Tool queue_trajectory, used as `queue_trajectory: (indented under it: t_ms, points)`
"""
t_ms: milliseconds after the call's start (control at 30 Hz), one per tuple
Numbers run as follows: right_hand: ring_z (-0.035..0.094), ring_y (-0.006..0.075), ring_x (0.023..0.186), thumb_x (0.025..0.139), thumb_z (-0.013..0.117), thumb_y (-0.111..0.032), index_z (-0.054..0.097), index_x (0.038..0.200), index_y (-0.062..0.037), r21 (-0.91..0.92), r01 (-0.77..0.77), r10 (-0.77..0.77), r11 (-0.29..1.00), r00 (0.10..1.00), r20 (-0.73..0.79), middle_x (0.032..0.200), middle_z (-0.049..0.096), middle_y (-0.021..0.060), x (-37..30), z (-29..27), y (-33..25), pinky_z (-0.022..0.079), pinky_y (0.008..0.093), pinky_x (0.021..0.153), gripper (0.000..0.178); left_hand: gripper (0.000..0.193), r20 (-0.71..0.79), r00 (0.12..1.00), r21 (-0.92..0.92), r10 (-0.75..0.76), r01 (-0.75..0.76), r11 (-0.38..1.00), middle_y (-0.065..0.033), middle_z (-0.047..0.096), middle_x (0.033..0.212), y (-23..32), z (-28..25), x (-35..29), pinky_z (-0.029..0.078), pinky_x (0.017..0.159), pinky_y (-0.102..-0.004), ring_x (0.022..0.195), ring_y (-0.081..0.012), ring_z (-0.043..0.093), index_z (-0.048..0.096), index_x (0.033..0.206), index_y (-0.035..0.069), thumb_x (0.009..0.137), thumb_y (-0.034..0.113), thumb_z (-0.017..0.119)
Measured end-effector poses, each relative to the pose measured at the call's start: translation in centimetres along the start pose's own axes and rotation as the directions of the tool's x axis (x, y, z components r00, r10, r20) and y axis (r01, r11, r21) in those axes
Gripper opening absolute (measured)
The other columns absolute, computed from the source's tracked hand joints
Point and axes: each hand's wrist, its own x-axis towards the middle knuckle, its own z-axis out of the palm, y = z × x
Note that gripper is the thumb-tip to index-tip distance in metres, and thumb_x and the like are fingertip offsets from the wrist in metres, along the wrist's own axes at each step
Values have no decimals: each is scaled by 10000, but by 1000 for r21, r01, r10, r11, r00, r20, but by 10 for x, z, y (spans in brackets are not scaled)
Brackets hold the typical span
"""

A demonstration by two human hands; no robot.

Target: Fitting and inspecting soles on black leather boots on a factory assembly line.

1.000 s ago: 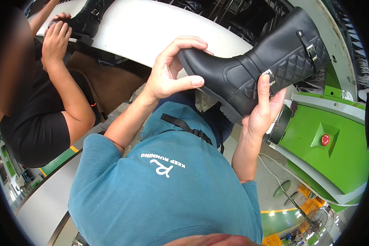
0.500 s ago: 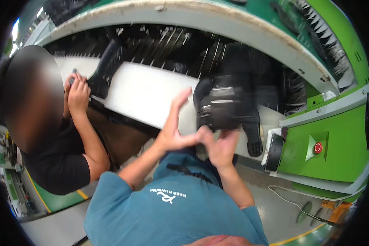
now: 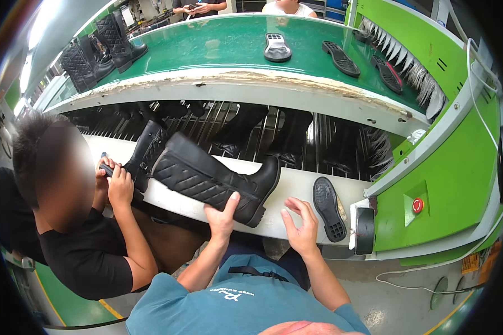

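A tall black boot with a quilted shaft [image 3: 204,173] lies tilted over the white ledge [image 3: 285,192], its toe to the right and its shaft to the upper left. My left hand [image 3: 222,216] is closed on it near the heel, thumb over the side and the other fingers mostly hidden beneath. To the right of the toe, my right hand [image 3: 303,228] is open, fingers curved and apart, holding nothing. A loose black sole [image 3: 330,209] rests on the ledge beyond my right hand.
At left, a co-worker's hands [image 3: 117,181] hold a small dark object beside another black boot [image 3: 145,151]. Further boots [image 3: 240,131] sit in the rod rack behind the ledge. Above runs a green conveyor [image 3: 223,44] with soles and boots. A green machine [image 3: 452,184] stands right.
The dark, blurred footwear in front of my right hand is gone from there. My left hand now grips the boot; my right hand has drawn clear. The view has tilted up.
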Motion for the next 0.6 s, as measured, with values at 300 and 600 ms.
queue_trajectory:
  t_ms: [300,600]
  points:
    - [580,394,1310,897,876,-229,737,1292,-47,-716,4,-80,698,994,-73,1365,659,139,12,-76,27,453,545,1134,456,356,-225,599,33,769,-784,620,-117,801,1135,157,51,165,622,956,-363,954,-184,771,726,1253,-100,935,-14,861]
    - [589,385,1287,848,903,-235,724,1331,-48,-732,-59,55,678,998,-29,1397,637,153,-14,-100,36,470,522,1120,548,664,197,533,299,823,-832,468,-169,808,1275,214,102,415,595,1007,-361,1139,-230,778,699,1355,-58,884,310,987]
